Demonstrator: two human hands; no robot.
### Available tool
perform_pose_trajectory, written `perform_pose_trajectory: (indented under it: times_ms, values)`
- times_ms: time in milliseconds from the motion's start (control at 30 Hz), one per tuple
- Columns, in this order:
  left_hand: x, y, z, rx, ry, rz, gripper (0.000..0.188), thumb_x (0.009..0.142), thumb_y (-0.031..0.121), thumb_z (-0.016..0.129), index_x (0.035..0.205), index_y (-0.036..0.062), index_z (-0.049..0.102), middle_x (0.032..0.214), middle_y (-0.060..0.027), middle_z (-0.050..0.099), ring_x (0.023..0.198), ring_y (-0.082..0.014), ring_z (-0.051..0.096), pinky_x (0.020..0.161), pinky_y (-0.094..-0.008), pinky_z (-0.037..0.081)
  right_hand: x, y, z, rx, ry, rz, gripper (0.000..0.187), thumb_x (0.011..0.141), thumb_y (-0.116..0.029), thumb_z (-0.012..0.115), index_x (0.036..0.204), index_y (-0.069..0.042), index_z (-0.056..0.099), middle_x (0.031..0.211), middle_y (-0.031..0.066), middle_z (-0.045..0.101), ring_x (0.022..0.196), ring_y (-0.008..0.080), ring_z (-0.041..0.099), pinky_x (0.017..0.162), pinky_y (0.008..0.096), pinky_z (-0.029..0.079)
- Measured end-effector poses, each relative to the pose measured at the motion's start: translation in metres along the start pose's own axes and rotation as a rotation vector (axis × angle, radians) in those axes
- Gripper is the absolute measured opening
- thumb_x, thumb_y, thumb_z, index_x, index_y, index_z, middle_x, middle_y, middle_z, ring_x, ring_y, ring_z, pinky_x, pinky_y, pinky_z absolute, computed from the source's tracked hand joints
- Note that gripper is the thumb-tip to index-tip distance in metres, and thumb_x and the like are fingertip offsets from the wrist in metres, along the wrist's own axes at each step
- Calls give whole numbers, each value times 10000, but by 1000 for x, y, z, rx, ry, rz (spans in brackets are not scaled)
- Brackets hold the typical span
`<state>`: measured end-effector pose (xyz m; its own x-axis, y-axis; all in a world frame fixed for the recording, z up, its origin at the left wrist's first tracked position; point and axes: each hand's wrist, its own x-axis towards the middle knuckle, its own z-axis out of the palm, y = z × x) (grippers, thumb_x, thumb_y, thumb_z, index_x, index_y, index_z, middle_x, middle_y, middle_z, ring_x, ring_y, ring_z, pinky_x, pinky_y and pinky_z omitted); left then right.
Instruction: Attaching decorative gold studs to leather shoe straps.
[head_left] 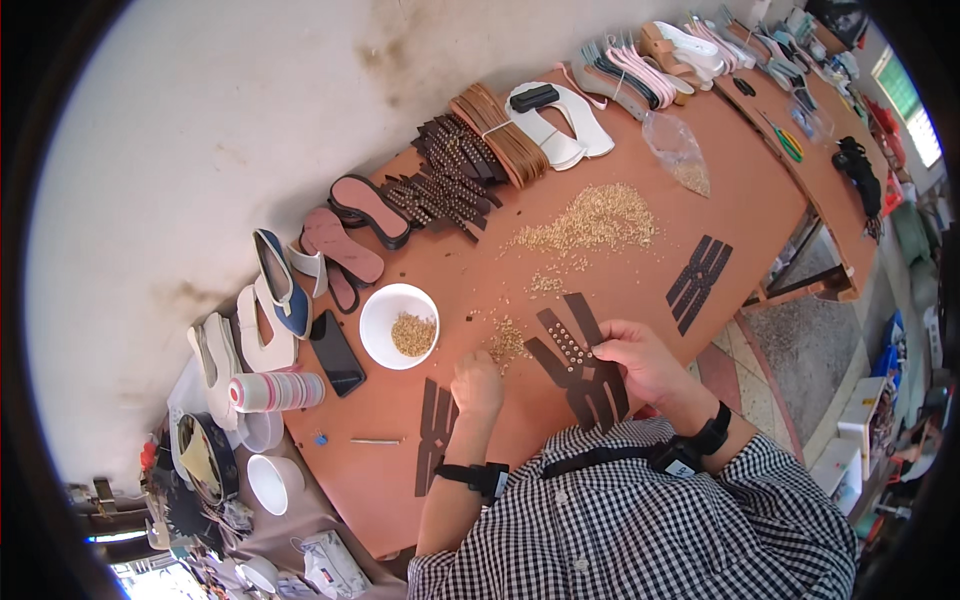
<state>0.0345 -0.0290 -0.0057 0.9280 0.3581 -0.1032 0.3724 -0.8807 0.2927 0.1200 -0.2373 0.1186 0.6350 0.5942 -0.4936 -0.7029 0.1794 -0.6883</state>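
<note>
Studded strap (576, 366) in grip of right hand (640, 362) — left hand (476, 384), grip unclear — white wristband labels (680, 467)

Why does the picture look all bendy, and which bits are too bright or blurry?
Head view: the wide fisheye lens bows the far edge of the table and leaves black corners; head view: the window at upper right glares; head view: the left hand and right hand show fairly clearly, but small things near the rim look smeary.
</note>
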Motion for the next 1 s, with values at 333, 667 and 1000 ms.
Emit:
perform_pose_trajectory:
  times_ms: [333,667,1000]
  values:
    - [-4,-4,-14,-585,145,-55,66,760,60,549,786,1,532,770,-114,547,709,-224,539,632,-334,440,0,-4,1,78,23,-43,153,811,-8,473,948,34,528,856,84,587,728,131,582,655,252,497]
    - [-30,76,-115,-1213,329,272,51,788,1,526,793,24,480,869,-57,449,738,-113,438,645,-223,394,-10,-13,39,-46,-62,-31,157,825,-42,498,963,29,515,815,65,591,694,104,581,598,214,488]
    - [-32,89,-125,-897,464,484,139,717,-32,602,787,34,502,831,-76,488,725,-159,473,614,-243,411,-20,-10,49,-163,-142,-175,141,820,-15,506,954,18,539,796,16,568,684,46,541,594,166,453]
